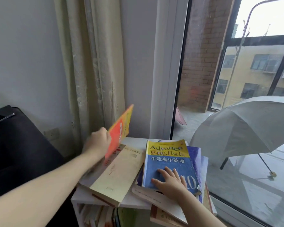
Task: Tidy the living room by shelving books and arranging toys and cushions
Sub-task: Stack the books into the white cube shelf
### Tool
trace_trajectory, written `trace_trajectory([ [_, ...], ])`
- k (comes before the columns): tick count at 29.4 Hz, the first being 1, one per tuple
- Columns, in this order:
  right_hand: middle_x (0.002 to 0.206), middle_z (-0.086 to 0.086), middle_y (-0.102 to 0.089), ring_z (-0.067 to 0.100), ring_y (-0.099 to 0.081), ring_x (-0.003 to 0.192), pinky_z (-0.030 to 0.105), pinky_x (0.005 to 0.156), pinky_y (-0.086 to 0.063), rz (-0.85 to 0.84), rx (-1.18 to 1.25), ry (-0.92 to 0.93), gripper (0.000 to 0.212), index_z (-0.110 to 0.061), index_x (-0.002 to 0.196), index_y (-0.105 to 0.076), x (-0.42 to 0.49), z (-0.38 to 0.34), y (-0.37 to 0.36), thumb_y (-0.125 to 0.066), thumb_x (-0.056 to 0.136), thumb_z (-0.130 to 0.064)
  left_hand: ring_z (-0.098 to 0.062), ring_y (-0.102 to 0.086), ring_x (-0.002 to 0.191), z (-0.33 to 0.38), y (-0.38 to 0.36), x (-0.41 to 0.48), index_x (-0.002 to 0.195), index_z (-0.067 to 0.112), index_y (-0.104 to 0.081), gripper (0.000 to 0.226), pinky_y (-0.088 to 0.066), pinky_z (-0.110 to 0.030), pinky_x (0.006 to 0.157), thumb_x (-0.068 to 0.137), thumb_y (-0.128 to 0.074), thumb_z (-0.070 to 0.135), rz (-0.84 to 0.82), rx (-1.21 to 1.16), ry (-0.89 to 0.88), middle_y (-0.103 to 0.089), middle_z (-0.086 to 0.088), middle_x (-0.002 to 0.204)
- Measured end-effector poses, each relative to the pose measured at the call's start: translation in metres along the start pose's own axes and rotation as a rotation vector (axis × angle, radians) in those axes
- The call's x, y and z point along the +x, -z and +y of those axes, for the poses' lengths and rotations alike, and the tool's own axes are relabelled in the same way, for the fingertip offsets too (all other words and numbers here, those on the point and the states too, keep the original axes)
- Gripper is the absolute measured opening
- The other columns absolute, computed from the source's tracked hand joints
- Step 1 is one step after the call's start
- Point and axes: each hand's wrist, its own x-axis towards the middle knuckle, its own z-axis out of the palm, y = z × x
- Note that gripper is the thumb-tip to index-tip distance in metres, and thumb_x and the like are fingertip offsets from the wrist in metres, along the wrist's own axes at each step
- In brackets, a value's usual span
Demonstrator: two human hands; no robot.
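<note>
The left hand (97, 141) is closed round the lower edge of an orange-and-yellow book (120, 130), held tilted above the back left part of the white shelf unit's top (134, 141). Hand and book are blurred, so the cover print cannot be read and the fingers are hidden behind the book.

The right hand (169, 181) lies flat, fingers spread, on the blue English textbook (167, 159) near the front right corner. That book tops a stack whose lower volumes, one of them purple (194, 154), show only their edges.

A cream book (120, 174) lies askew over the front left edge. Books inside the shelf (97, 215) are cut off by the frame's bottom.
</note>
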Motion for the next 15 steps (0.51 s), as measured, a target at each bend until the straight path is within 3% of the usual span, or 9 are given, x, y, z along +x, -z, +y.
trace_trajectory([
  [3, 0.159, -0.010, -0.004, 0.019, 0.008, 0.147, 0.042, 0.116, 0.008, -0.016, 0.021, -0.009, 0.059, -0.040, 0.145, -0.023, 0.001, -0.001, 0.001, -0.036, 0.091, -0.061, -0.028, -0.051, 0.080, -0.003, 0.026, 0.012, 0.088, -0.001, -0.055, 0.032, -0.036, -0.033, 0.065, 0.098, -0.036, 0.022, 0.094, -0.427, 0.188, -0.055, -0.014, 0.081],
  [6, 0.157, -0.006, -0.017, 0.017, -0.002, 0.147, 0.039, 0.118, 0.001, 0.032, 0.143, -0.020, 0.058, -0.031, 0.145, -0.026, 0.005, -0.004, 0.002, -0.036, 0.094, -0.056, -0.027, -0.052, 0.076, 0.007, 0.037, 0.005, 0.089, -0.002, -0.054, 0.032, -0.043, -0.037, 0.069, 0.099, -0.036, 0.022, 0.006, -0.944, 0.290, -0.054, -0.016, 0.080],
  [10, 0.147, 0.005, -0.039, 0.022, -0.033, 0.137, 0.040, 0.112, -0.022, 0.116, 0.896, -0.131, 0.057, -0.017, 0.145, -0.031, -0.003, 0.000, 0.017, -0.031, 0.098, -0.050, -0.023, -0.059, 0.062, 0.040, 0.024, -0.005, 0.089, 0.006, -0.058, 0.026, -0.052, -0.030, 0.054, 0.100, -0.037, 0.016, -0.134, -1.340, 0.473, -0.062, -0.012, 0.073],
  [13, 0.141, 0.008, -0.046, 0.024, -0.039, 0.134, 0.041, 0.112, -0.021, 0.217, 1.368, -0.253, 0.059, -0.022, 0.136, -0.044, -0.010, 0.008, 0.028, -0.025, 0.095, -0.059, -0.024, -0.062, 0.068, 0.051, -0.023, -0.024, 0.099, 0.005, -0.059, 0.025, -0.054, -0.030, 0.051, 0.100, -0.036, 0.015, -0.362, -1.225, 0.636, -0.066, -0.014, 0.086],
  [15, 0.125, 0.010, -0.058, 0.029, -0.052, 0.122, 0.046, 0.111, -0.031, 0.321, 1.557, -0.312, 0.061, -0.023, 0.117, -0.059, -0.010, 0.011, 0.034, -0.032, 0.088, -0.070, -0.025, -0.062, 0.089, 0.053, -0.057, -0.042, 0.113, 0.005, -0.056, 0.026, -0.054, -0.032, 0.070, 0.098, -0.038, 0.016, -0.573, -0.891, 0.614, -0.064, -0.012, 0.105],
])
